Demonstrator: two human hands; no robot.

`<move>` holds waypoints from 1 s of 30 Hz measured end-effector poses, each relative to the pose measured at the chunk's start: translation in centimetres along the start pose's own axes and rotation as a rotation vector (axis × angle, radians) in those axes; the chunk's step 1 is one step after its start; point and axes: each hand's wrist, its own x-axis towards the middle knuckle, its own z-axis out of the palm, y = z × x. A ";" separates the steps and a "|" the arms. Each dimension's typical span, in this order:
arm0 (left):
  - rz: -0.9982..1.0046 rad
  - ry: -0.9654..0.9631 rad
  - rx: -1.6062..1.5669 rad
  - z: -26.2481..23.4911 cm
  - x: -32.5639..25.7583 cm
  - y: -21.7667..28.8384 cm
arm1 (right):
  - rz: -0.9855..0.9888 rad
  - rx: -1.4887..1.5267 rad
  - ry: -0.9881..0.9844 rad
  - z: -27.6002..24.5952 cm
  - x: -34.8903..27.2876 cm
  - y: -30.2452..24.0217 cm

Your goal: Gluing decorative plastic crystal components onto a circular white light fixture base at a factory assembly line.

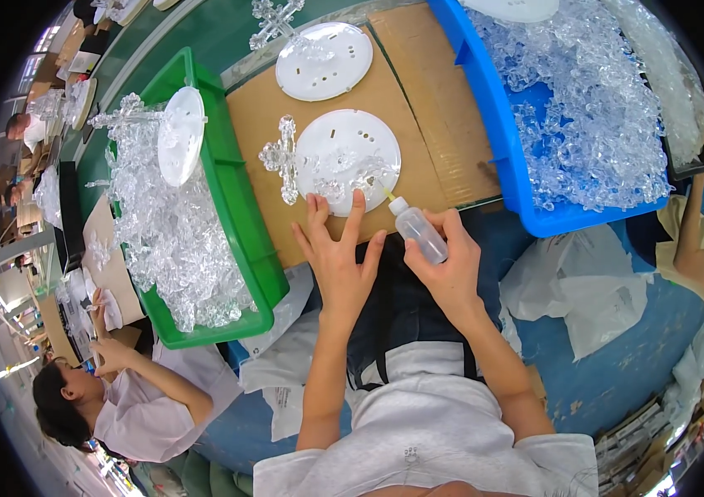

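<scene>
In front of me a round white plate (343,141) with small holes lies on a brown cardboard sheet (430,124), clear plastic pieces on its surface. A clear beaded cross (284,159) touches or overlaps its left edge. My left hand (337,257) has its fingers spread, the fingertips at the plate's near rim. My right hand (454,265) grips a small translucent squeeze bottle (420,232). The bottle's thin yellowish nozzle points at the plate's near right edge. Farther back lies another white plate (324,60), with a second clear cross (273,21) at its upper left.
On the left, a green bin (240,207) holds clear plastic pieces, with a white disc (181,137) and cross on top. A blue bin (491,108) of similar pieces stands right. White plastic bags (580,290) lie below. Co-workers sit at left (149,398) and right (691,240).
</scene>
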 end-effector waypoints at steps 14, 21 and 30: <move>-0.006 -0.035 -0.069 -0.3 0.1 -0.4 | 0.016 0.055 -0.045 0.7 -1.7 0.4; -0.024 -0.050 -0.125 -0.7 0.2 -0.4 | -0.025 0.052 -0.026 1.1 -2.1 0.6; -0.014 -0.070 -0.142 -1.4 0.5 -0.4 | 0.022 0.107 -0.005 2.2 -2.1 0.4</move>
